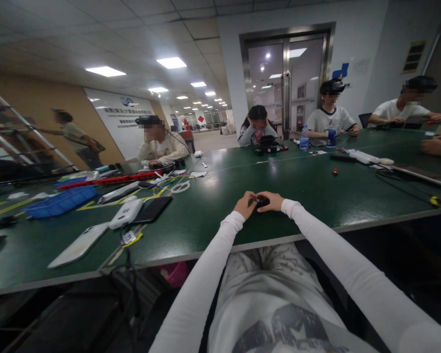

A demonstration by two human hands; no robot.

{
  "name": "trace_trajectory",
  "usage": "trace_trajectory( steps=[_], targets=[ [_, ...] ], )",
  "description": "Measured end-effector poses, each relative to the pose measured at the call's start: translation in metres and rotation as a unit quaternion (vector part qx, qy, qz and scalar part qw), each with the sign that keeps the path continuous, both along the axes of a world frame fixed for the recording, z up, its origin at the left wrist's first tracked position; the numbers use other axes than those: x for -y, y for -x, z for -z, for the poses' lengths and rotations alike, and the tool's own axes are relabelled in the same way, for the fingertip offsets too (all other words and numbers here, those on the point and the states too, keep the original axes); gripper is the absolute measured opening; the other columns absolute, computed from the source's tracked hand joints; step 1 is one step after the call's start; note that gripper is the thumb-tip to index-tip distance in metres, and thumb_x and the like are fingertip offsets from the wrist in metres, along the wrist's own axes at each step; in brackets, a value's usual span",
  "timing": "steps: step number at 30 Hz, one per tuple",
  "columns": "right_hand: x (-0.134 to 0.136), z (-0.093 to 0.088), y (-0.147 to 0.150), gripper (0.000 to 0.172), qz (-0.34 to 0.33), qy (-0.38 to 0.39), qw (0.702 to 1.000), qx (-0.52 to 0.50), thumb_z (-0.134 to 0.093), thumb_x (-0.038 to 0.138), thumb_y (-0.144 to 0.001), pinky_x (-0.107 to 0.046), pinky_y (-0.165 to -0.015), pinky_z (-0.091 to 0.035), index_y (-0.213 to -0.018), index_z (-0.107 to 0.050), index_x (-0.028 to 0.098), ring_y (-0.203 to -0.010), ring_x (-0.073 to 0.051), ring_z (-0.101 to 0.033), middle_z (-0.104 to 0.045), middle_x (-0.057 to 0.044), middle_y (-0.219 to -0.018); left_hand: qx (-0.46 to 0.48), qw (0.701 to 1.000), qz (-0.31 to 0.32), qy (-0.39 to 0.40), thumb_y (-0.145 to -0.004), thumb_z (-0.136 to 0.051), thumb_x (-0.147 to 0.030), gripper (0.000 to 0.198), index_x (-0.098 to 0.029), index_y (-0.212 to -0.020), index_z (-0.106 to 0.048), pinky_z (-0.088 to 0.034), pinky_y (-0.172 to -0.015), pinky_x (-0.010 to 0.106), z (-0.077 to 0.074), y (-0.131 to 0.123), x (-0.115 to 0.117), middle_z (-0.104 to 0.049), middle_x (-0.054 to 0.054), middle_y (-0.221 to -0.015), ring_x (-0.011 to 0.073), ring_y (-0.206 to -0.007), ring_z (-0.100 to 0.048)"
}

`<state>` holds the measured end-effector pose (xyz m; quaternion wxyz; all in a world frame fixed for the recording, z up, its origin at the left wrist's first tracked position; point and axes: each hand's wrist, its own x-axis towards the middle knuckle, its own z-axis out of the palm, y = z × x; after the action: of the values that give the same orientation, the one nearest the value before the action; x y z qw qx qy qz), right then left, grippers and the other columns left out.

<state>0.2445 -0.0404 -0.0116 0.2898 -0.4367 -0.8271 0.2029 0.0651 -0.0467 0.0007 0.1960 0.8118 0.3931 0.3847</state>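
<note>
Near the front edge of the green table [213, 215], my two hands meet around a small black object [263, 200]. Its kind is too small to make out, and the fingers cover part of it. My left hand [245, 205] is closed, thumb and fingertips pinching at the object's left end, where something small and greyish shows. My right hand [274, 201] curls round the right side of the black object, with its fingers closed on it. Both forearms wear white sleeves.
To the left lie a blue tray [61, 202], a white phone [79, 244], a black flat device [153, 209], a white device [126, 213] and cables. A small red item [335, 172], a water bottle [304, 137] and a tablet [424, 174] are rightward. Several people sit around the table.
</note>
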Motion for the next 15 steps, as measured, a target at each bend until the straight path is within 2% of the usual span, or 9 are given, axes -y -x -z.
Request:
trace_trajectory(
  steps=[4,7,10,15],
  targets=[
    [0.0,0.0,0.0,0.071,-0.006,0.009,1.0,-0.011,-0.063,0.054,-0.052,-0.036,-0.08,-0.037,-0.112,-0.042,0.024,-0.09,-0.019,-0.051,-0.054,-0.004,-0.102,-0.125,0.99,-0.013,-0.067,-0.071,-0.044,-0.02,0.022,-0.019,-0.093,-0.044,-0.04,-0.076,0.031,-0.002,0.001,0.005,-0.055,0.003,-0.089,0.0145,-0.082,-0.053],
    [0.0,0.001,-0.001,0.071,-0.011,0.024,0.999,-0.024,-0.063,0.052,-0.053,-0.035,-0.079,-0.038,-0.114,-0.041,0.023,-0.087,-0.018,-0.051,-0.055,-0.004,-0.098,-0.174,0.98,-0.051,-0.082,-0.072,-0.042,-0.019,0.023,-0.019,-0.095,-0.044,-0.039,-0.077,0.031,-0.007,0.022,-0.001,-0.055,0.004,-0.089,0.0155,-0.084,-0.052],
    [0.0,0.003,-0.002,0.069,-0.017,0.033,0.999,-0.036,-0.063,0.05,-0.054,-0.034,-0.079,-0.039,-0.114,-0.041,0.024,-0.087,-0.017,-0.051,-0.055,-0.003,-0.097,-0.205,0.969,-0.116,-0.067,-0.072,-0.041,-0.019,0.024,-0.019,-0.096,-0.043,-0.039,-0.078,0.031,-0.011,0.065,-0.009,-0.055,0.005,-0.089,0.0161,-0.085,-0.053],
    [-0.001,0.007,-0.003,0.067,-0.027,0.05,0.997,-0.046,-0.063,0.048,-0.056,-0.035,-0.079,-0.039,-0.114,-0.041,0.023,-0.088,-0.017,-0.05,-0.054,-0.004,-0.098,-0.198,0.945,-0.258,-0.026,-0.073,-0.04,-0.021,0.028,-0.018,-0.1,-0.04,-0.04,-0.077,0.03,-0.015,0.164,-0.01,-0.056,0.005,-0.09,0.0156,-0.082,-0.054]
  ],
)
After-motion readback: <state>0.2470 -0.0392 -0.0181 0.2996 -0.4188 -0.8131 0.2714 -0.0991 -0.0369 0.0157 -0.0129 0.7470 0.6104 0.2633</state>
